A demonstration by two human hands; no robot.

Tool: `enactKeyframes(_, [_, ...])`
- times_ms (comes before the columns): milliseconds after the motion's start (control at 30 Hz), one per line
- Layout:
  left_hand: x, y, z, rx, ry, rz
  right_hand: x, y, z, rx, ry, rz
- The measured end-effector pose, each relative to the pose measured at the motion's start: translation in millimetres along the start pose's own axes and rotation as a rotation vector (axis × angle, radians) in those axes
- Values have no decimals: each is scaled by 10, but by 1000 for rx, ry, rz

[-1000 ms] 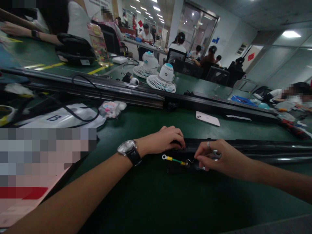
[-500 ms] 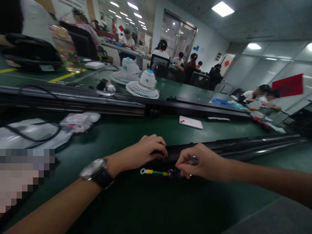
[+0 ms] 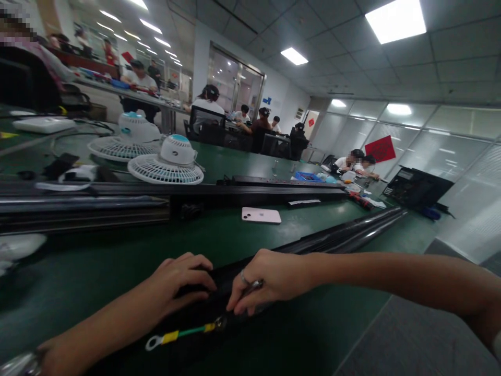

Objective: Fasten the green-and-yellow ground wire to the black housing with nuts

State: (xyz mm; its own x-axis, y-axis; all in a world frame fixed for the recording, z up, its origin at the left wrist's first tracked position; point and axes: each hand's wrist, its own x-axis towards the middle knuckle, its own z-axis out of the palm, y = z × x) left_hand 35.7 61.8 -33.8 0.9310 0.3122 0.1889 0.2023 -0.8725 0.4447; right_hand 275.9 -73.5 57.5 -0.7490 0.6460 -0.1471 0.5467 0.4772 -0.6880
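Observation:
A long black rail (image 3: 344, 235) lies across the green table (image 3: 117, 261), running off to the right. My left hand (image 3: 178, 284) rests on its near end with the fingers curled over the top. My right hand (image 3: 266, 282), wearing a ring, pinches something small at the rail's end, where a green and yellow wire with a ring terminal (image 3: 178, 334) comes out. What the right fingertips hold is hidden.
A pink phone (image 3: 261, 215) lies face down beyond the rail. Two small white desk fans (image 3: 164, 162) stand behind a second black rail (image 3: 235, 190). Other people sit at tables farther back. The table's edge drops to grey floor (image 3: 410, 334) at right.
The view has tilted up and swung right. Both hands stay on the rail's end, now lower in the picture. The blurred papers at left have left the view.

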Motion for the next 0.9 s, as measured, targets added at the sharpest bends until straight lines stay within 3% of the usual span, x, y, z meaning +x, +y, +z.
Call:
enactKeyframes(133, [40,-47,1,37,-24,-4,81,-26,-127,-101,-44,-60])
enactKeyframes(267, [45,-29,-13,24,-42,-20,177,-64,-180,-133,-59,-29])
enactKeyframes(533, [-100,311,-15,-32,-29,34,209,-119,109,80,64,205])
enactKeyframes(700, [-120,352,7,-21,-28,17,177,-186,95,224,70,306])
enactKeyframes(900, [-132,362,7,-31,-10,31,139,-219,100,222,106,346])
